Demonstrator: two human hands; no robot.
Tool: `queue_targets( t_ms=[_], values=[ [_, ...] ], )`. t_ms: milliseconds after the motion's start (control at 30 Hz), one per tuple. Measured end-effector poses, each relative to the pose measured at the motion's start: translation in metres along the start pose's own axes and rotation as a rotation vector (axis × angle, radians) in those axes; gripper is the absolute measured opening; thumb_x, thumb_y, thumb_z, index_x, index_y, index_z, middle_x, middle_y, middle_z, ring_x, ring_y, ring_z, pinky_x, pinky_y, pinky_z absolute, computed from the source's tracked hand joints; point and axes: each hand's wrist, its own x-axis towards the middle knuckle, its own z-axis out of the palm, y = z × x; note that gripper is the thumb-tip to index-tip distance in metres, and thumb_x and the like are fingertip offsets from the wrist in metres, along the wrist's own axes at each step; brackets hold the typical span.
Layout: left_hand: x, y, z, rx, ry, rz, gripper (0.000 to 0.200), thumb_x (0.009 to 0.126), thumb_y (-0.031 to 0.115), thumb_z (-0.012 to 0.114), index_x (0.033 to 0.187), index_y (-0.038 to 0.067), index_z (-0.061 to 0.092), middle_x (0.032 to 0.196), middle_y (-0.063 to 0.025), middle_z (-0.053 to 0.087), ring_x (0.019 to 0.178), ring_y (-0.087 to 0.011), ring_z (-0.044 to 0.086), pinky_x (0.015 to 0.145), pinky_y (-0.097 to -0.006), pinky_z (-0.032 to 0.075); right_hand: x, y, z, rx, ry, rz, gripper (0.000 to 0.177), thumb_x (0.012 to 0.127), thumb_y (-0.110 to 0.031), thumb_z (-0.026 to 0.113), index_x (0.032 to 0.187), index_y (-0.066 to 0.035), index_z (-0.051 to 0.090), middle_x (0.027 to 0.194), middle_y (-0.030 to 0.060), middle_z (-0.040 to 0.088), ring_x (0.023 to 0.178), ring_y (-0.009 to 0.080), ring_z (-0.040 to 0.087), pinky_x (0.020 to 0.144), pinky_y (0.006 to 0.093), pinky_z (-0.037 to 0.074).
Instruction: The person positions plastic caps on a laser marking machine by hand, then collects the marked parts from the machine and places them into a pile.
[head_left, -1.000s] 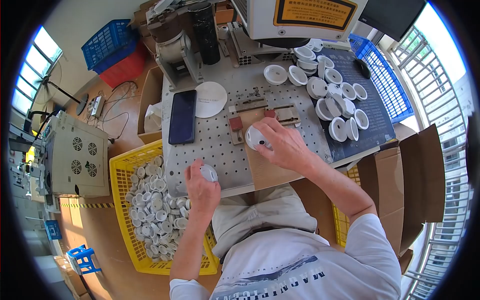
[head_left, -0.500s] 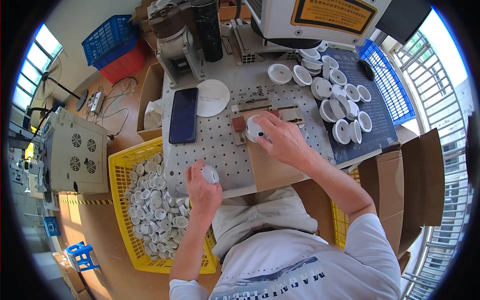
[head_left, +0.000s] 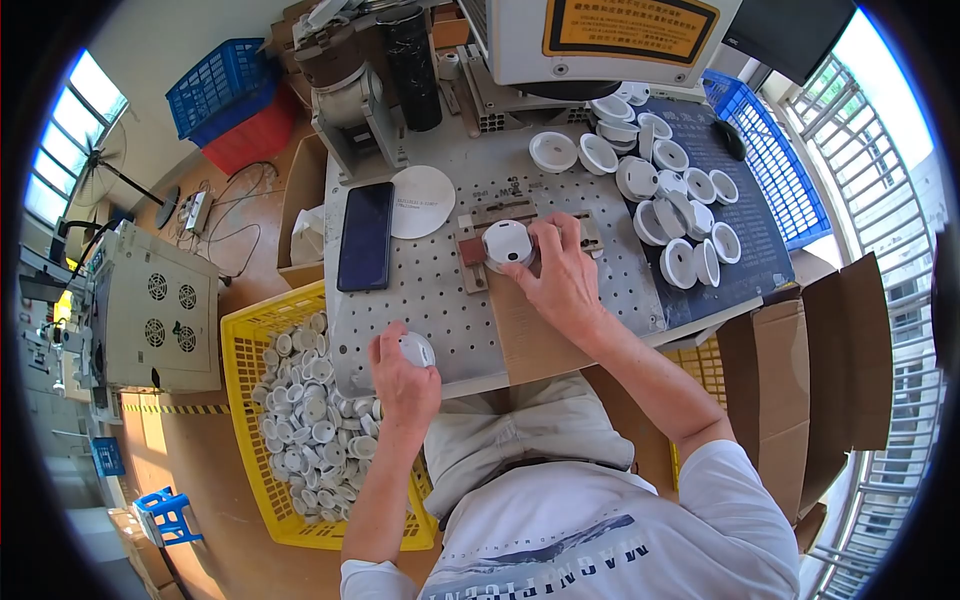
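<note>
My left hand (head_left: 402, 378) is closed around a white round part (head_left: 416, 350) at the front left edge of the perforated metal plate (head_left: 440, 290). Another white round part (head_left: 507, 244) with two dark holes sits on the metal fixture (head_left: 473, 277), beside a reddish block (head_left: 471, 251). My right hand (head_left: 562, 272) touches the right side of that part, thumb at its lower edge and bent fingers at its upper right.
A phone (head_left: 366, 237) and a white disc (head_left: 423, 202) lie left of the fixture. White cups (head_left: 552, 152) are grouped at the right. A yellow basket (head_left: 240, 400) of white parts stands at lower left. A machine head (head_left: 600, 45) overhangs the back.
My right hand has shifted from over the part on the fixture to its right side, uncovering its top. My left hand still holds its part, nearly unmoved. The view has shifted slightly.
</note>
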Motion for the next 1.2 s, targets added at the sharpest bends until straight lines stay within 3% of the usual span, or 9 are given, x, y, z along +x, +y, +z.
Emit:
queue_targets(
  t_ms=[233, 367, 567, 767, 867, 933, 1000, 1067, 1200],
  values=[
    [0.001, -0.003, -0.008, 0.024, 0.039, 0.117, 0.042, 0.057, -0.01, 0.061, 0.099, -0.006, 0.058, 0.116, -0.0172, 0.054, 0.103, -0.0398, 0.051, 0.091, -0.0429, 0.043, -0.007, 0.005, 0.002, 0.044, 0.061, 0.075, 0.053, 0.077, -0.032, 0.081, 0.11, -0.006, 0.048, 0.113, 0.0144, 0.048, 0.082, 0.0337, 0.063, 0.067, 0.0423, 0.054],
    [-0.021, -0.032, -0.047, -0.031, 0.107, -0.236, 0.041, 0.062, -0.012, 0.051, 0.103, -0.008, 0.056, 0.112, -0.02, 0.056, 0.104, -0.041, 0.052, 0.093, -0.0461, 0.043, -0.02, 0.018, -0.013, 0.011, 0.046, 0.075, 0.05, 0.078, -0.033, 0.081, 0.106, -0.007, 0.048, 0.107, 0.013, 0.051, 0.082, 0.0329, 0.062, 0.065, 0.0427, 0.051],
    [-0.104, -0.185, -0.108, 0.308, 0.241, -0.645, 0.027, 0.073, -0.008, 0.047, 0.096, -0.011, 0.06, 0.103, -0.0245, 0.061, 0.101, -0.0431, 0.057, 0.093, -0.0463, 0.044, -0.027, 0.035, -0.034, 0.234, 0.024, 0.23, 0.032, 0.083, -0.022, 0.076, 0.095, -0.004, 0.052, 0.091, 0.0106, 0.055, 0.063, 0.0239, 0.055, 0.057, 0.0382, 0.045],
    [-0.144, -0.276, -0.126, 0.645, 0.238, -0.609, 0.028, 0.076, -0.009, 0.048, 0.101, -0.013, 0.058, 0.106, -0.0271, 0.06, 0.103, -0.0439, 0.057, 0.092, -0.0471, 0.044, -0.025, 0.041, -0.03, 0.297, 0.102, 0.181, 0.023, 0.084, -0.014, 0.073, 0.091, -0.003, 0.054, 0.084, 0.0089, 0.057, 0.056, 0.0207, 0.051, 0.056, 0.0356, 0.045],
    [-0.074, -0.224, -0.105, 0.482, 0.32, -0.561, 0.036, 0.074, -0.011, 0.047, 0.109, -0.014, 0.054, 0.112, -0.028, 0.057, 0.106, -0.0425, 0.057, 0.095, -0.0457, 0.043, -0.025, 0.04, -0.031, 0.334, 0.131, 0.172, 0.02, 0.084, -0.011, 0.072, 0.088, -0.003, 0.054, 0.083, 0.0085, 0.058, 0.056, 0.0195, 0.051, 0.056, 0.0345, 0.045],
    [-0.004, -0.146, -0.083, 0.169, 0.263, -0.537, 0.045, 0.071, -0.012, 0.047, 0.116, -0.014, 0.05, 0.12, -0.0266, 0.055, 0.114, -0.0408, 0.054, 0.101, -0.0429, 0.039, -0.026, 0.041, -0.03, 0.354, 0.146, 0.172, 0.018, 0.084, -0.009, 0.071, 0.088, -0.003, 0.055, 0.083, 0.0084, 0.058, 0.056, 0.0185, 0.052, 0.055, 0.0335, 0.045],
    [0.043, -0.084, -0.039, 0.146, 0.172, -0.206, 0.025, 0.069, -0.012, 0.05, 0.091, -0.016, 0.06, 0.129, -0.0235, 0.052, 0.126, -0.04, 0.046, 0.107, -0.0453, 0.034, -0.029, 0.042, -0.035, 0.366, 0.169, 0.171, 0.016, 0.084, -0.007, 0.071, 0.088, -0.002, 0.056, 0.083, 0.0083, 0.058, 0.055, 0.0175, 0.052, 0.054, 0.0325, 0.044],
    [0.086, -0.005, -0.001, 0.007, 0.048, 0.096, 0.006, 0.063, -0.008, 0.06, 0.061, -0.014, 0.058, 0.132, -0.0258, 0.049, 0.122, -0.0429, 0.045, 0.106, -0.0456, 0.036, -0.037, 0.045, -0.045, 0.333, 0.234, 0.127, 0.014, 0.083, -0.004, 0.07, 0.092, -0.002, 0.058, 0.087, 0.0085, 0.06, 0.054, 0.0159, 0.052, 0.052, 0.0303, 0.043],
    [0.128, 0.078, 0.064, 0.031, -0.095, 0.37, 0.012, 0.067, 0.002, 0.064, 0.066, -0.01, 0.066, 0.125, -0.0271, 0.054, 0.121, -0.0433, 0.045, 0.102, -0.0513, 0.037, -0.066, 0.075, -0.084, 0.147, 0.418, 0.264, 0.019, 0.082, -0.002, 0.069, 0.099, -0.002, 0.06, 0.099, 0.0096, 0.062, 0.053, 0.0163, 0.053, 0.052, 0.0296, 0.045]
  ],
)
